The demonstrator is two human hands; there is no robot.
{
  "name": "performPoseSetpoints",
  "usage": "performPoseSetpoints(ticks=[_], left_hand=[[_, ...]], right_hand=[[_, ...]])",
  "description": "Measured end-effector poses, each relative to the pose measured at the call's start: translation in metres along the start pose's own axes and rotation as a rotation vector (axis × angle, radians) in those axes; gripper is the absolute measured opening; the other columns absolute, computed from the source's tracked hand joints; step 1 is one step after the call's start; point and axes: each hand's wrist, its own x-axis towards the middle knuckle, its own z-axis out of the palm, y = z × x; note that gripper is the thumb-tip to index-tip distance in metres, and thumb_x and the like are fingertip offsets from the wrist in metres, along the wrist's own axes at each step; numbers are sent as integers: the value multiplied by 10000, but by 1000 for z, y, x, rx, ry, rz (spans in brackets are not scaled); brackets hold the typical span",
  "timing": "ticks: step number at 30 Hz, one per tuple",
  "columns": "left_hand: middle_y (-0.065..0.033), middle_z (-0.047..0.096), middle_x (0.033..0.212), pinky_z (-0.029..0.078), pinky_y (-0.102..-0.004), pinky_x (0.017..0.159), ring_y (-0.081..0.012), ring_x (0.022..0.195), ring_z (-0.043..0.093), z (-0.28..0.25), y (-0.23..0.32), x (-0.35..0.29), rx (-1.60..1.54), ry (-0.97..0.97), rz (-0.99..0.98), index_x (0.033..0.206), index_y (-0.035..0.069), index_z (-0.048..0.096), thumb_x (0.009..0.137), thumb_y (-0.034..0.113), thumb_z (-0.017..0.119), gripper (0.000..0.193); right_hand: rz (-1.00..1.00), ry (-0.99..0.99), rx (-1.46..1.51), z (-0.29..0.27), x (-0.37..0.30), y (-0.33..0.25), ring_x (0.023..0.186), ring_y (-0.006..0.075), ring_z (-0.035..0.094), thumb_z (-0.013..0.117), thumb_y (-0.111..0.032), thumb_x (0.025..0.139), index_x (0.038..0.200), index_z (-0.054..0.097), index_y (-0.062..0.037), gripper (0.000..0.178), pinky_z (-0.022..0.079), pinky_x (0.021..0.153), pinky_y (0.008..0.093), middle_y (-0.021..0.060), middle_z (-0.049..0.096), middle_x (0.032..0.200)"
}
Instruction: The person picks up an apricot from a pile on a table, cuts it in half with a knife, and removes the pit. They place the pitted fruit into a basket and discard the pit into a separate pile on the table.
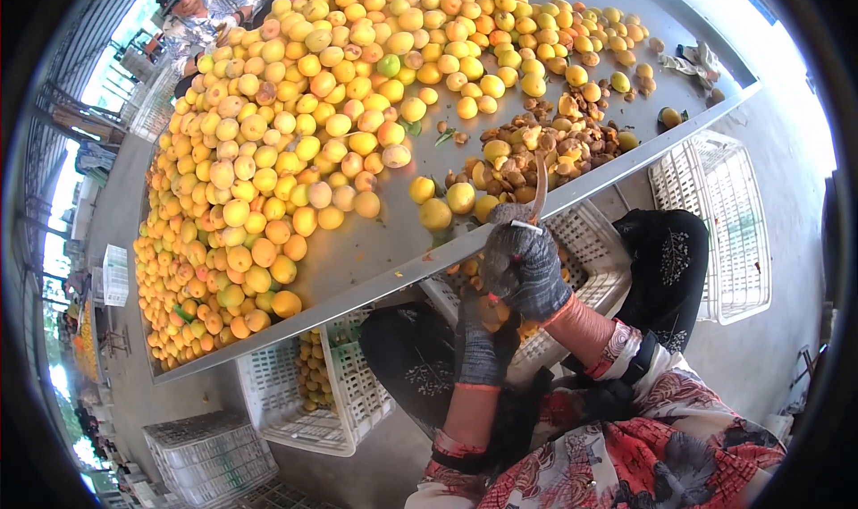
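Both my hands wear grey knit gloves and are close together over my lap, just below the metal table's (393, 281) near edge. My right hand (523, 263) is closed round a slim curved knife (541, 183), its blade pointing up past the table rim. Below it, my left hand (483, 341) is curled round an orange-yellow apricot (493, 312), partly hidden by the fingers. Under the hands stands a white crate (585, 232) with orange fruit in it. Straight ahead on the table lies a heap of brown pits and torn apricot pieces (545, 147).
A large mound of whole apricots (268, 151) covers the table's left and far side. A white crate (299, 411) with fruit stands below at left, another white crate (719, 227) at right. Stacked crates (210, 455) stand lower left. Another person (206, 8) sits at the far left.
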Motion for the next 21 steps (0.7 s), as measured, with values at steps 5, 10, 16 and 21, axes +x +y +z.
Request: performPoseSetpoints(ticks=[5,10,16,21], left_hand=[[-106,524,997,454,-287,717,-210,884,515,2,-42,-1,-661,135,-374,1041,34,439,806,353,508,402],[-78,541,940,454,-300,692,-178,849,515,-5,19,12,-1416,221,-833,987,65,496,811,367,494,349],[-62,547,910,457,-304,659,-164,811,531,-3,40,5,-1210,121,-759,979,90,513,798,393,522,353],[-71,544,960,475,-340,696,-197,852,540,-1,-25,-11,-286,-57,-200,1016,88,506,806,401,514,377]], right_hand=[[-176,124,-514,42,-3,-28,483,124,488,535,-71,742,773,543,-33,49,398,411,224,47,513,656],[-593,-582,-1805,7,-21,-29,618,214,585,543,-171,761,981,563,-100,231,467,501,300,73,604,840],[-154,-464,-1943,12,-51,-24,755,265,582,548,-181,729,1040,551,-117,317,479,649,351,106,568,964],[-219,-502,-1856,6,-52,-17,785,263,577,555,-168,719,1033,548,-118,318,480,639,341,116,562,969]])
